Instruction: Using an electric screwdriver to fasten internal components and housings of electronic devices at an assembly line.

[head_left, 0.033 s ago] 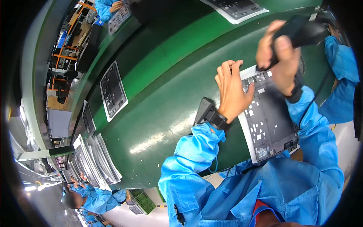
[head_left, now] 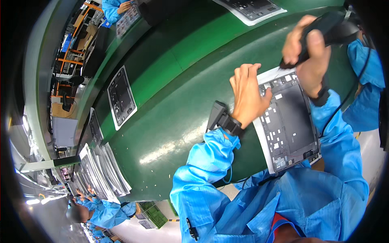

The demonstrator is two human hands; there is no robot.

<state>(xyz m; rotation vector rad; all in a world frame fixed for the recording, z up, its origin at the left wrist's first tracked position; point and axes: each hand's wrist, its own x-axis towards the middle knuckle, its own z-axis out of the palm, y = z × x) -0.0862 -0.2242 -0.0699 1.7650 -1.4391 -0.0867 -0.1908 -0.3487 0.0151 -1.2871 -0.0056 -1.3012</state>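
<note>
A flat black housing panel (head_left: 298,115), dotted with small white pads, lies on a white sheet on the green bench in front of me. My left hand (head_left: 248,95) rests at the panel's upper left edge, fingers extended and thumb reaching over the rim; it is open and holds nothing. Above the panel's far right corner, my right hand (head_left: 310,67) is wrapped round a black handheld tool (head_left: 324,30), its narrow end pointing down toward the corner. Motion blurs this hand and hides the tool's exact kind.
More black panels on white sheets lie at the far edge (head_left: 255,10) and on the left (head_left: 122,97). A stack of white sheets (head_left: 103,172) stands at the left end of the green bench (head_left: 178,109). Co-workers in blue sit left, far and right (head_left: 364,89). A dark cable (head_left: 346,97) hangs at right.
My right hand and the black tool have shifted slightly right and away from the panel, uncovering more of its far corner. My left hand has hardly moved.
</note>
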